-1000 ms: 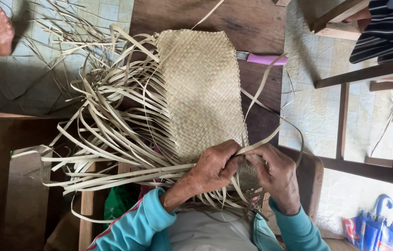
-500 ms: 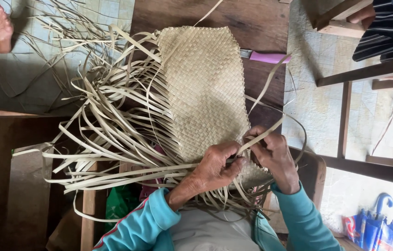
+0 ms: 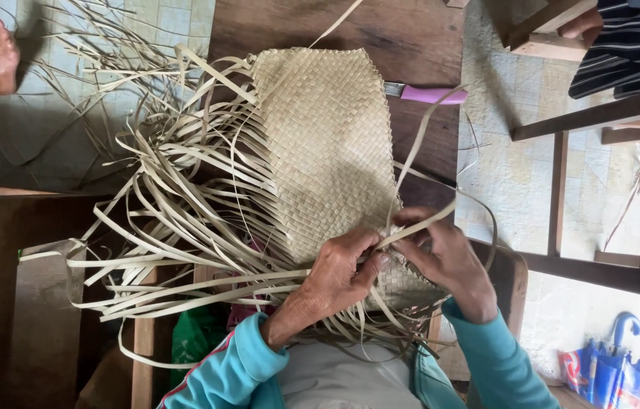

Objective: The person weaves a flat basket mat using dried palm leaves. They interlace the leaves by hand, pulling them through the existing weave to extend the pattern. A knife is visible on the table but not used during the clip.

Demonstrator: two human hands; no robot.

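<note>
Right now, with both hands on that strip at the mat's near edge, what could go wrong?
The strip pinched between the left hand and right hand bends sharply; it might kink or split if pulled hard. The loose strips fanning out from the woven mat cross each other thickly, so the wrong one could get picked up or snagged. The knife with a pink handle lies partly under the mat's far edge, where a reaching hand might miss seeing its blade.

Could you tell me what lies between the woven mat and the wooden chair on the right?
In the head view, a pink-handled knife on the dark table, then floor.
</note>
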